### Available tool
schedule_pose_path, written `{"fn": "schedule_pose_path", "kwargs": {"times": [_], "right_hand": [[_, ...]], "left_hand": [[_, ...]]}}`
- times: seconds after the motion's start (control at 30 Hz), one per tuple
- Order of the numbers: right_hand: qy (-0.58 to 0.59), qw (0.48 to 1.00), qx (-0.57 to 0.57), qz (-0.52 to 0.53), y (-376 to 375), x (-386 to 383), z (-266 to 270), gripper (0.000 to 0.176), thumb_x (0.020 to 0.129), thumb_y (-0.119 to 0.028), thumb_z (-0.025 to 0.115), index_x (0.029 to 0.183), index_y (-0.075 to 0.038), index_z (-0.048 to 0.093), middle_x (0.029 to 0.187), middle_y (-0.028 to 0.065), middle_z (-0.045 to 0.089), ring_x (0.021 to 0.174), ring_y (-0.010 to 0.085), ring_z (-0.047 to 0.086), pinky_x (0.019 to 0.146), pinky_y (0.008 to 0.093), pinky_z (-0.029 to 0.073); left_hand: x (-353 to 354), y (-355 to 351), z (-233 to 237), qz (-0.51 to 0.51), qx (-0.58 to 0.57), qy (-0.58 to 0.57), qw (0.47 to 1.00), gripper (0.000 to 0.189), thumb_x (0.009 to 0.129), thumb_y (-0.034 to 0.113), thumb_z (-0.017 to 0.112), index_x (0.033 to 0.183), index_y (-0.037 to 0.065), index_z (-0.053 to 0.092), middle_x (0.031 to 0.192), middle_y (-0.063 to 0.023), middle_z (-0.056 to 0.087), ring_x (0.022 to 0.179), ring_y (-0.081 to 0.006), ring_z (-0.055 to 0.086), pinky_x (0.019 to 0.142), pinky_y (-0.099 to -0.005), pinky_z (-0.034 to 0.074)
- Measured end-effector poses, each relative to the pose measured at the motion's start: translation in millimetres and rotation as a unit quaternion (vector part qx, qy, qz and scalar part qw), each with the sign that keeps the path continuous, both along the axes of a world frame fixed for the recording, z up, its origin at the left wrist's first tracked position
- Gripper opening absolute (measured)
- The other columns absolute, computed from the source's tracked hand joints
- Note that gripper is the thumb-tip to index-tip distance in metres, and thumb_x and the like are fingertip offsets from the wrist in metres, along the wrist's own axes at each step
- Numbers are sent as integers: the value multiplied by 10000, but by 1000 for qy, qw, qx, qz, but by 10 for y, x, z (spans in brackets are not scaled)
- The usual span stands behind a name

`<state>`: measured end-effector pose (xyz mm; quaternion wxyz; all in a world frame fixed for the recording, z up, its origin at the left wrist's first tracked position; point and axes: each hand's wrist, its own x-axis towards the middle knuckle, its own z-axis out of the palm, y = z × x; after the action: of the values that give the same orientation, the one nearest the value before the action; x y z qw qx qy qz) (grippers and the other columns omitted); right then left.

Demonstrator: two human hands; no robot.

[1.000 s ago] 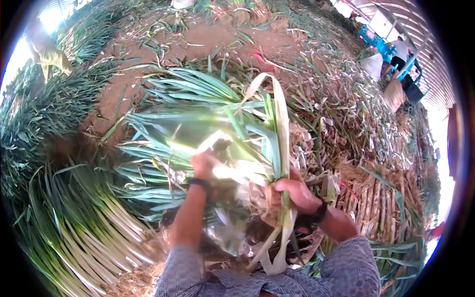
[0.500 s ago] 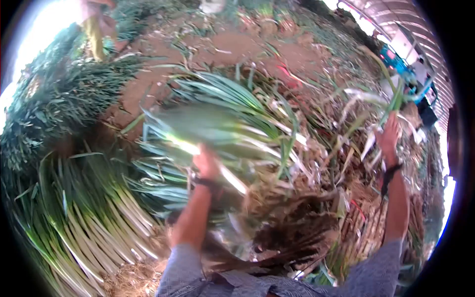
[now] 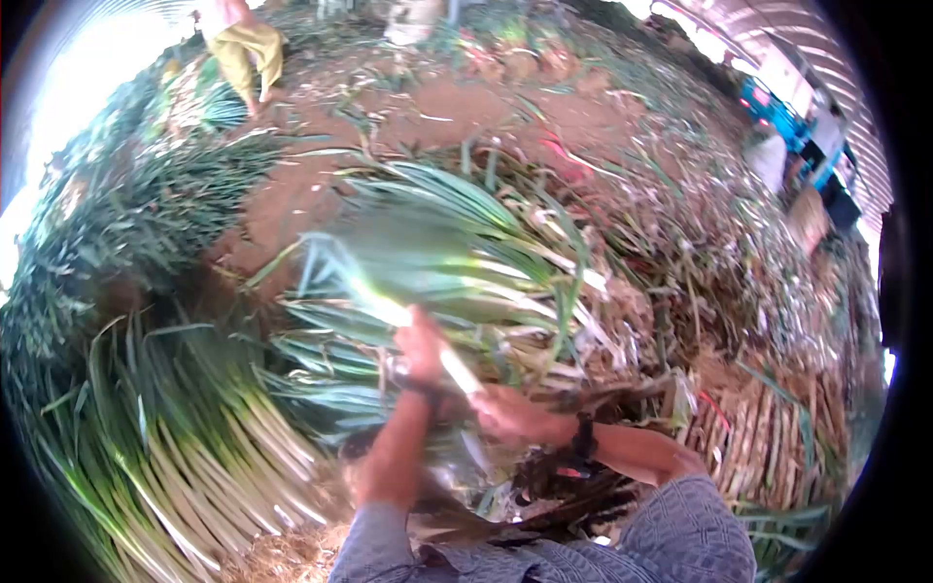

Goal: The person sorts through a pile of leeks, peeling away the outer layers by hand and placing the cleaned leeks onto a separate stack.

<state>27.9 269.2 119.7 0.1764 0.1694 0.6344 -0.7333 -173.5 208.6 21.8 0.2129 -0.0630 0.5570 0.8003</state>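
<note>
My left hand (image 3: 421,347) is closed around the white stalk of a long green onion (image 3: 457,368), whose leaves run up and to the left, blurred. My right hand (image 3: 517,415) is at the lower end of the same stalk, its fingers closed on it. Just beyond my hands lies a loose pile of green onions (image 3: 457,199), with leaves to the left and white ends to the right. At my left, a row of cleaner green onions (image 3: 194,447) lies side by side with the roots toward me.
Stripped leaves and debris (image 3: 719,243) cover the ground at the right. A bundle of pale stalks (image 3: 758,423) lies near my right elbow. Dense green leaves (image 3: 126,214) are heaped at the left. A person in yellow trousers (image 3: 243,58) stands far left; a blue vehicle (image 3: 777,112) is far right.
My right hand has come from the leaf debris at the right, where strips of leaf were at its fingers, to the stalk's lower end. My left hand still holds the green onion.
</note>
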Motion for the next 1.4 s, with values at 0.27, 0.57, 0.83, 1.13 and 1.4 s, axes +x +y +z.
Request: {"fn": "schedule_pose_path", "kwargs": {"times": [0.27, 0.57, 0.83, 1.13, 1.4], "right_hand": [[293, 818, 435, 237, 1253, 811, 219, 323, 1042, -335, 506, 1077, -37, 626, 926, 125, 649, 876, 245, 657, 787, 353, 554], [-36, 715, 684, -144, 3839, 375, -1296, 258, 828, 12, 544, 1079, 18, 601, 969, 236, 640, 892, 372, 634, 811, 444, 512], [-123, 739, 658, -75, 3761, -92, -1463, 510, 863, -252, 716, 1302, -28, 585, 1209, 243, 643, 1168, 407, 593, 1025, 449, 473], [25, 988, 150, 32, 1827, 108, -201, 563, 904, -322, 710, 1327, 14, 554, 984, 142, 669, 803, 172, 678, 716, 325, 587], [-138, 985, 14, -98, 757, 463, -941, 260, 968, -245, 629, 1074, -13, 583, 854, 83, 670, 657, 171, 671, 599, 282, 584]], "left_hand": [[-446, -230, -856, 35, -45, 99, 993, 348, 965, 323, 650, 735, 128, 477, 609, -13, 467, 510, -162, 480, 476, -347, 460], [601, -340, 459, -47, 55, -216, 974, 281, 982, 238, 627, 772, 122, 481, 652, -7, 453, 542, -155, 452, 505, -338, 424], [595, -553, 591, -110, -6, -162, 981, 241, 991, 236, 598, 807, 111, 506, 664, -1, 473, 547, -132, 482, 504, -322, 447], [577, -351, 542, -116, 37, -202, 972, 234, 976, 232, 646, 824, 125, 503, 688, 24, 484, 559, -102, 478, 513, -338, 462], [660, -418, 136, -107, 61, -107, 987, 215, 959, 219, 659, 827, 111, 529, 700, 1, 514, 573, -140, 528, 497, -339, 472]]}}
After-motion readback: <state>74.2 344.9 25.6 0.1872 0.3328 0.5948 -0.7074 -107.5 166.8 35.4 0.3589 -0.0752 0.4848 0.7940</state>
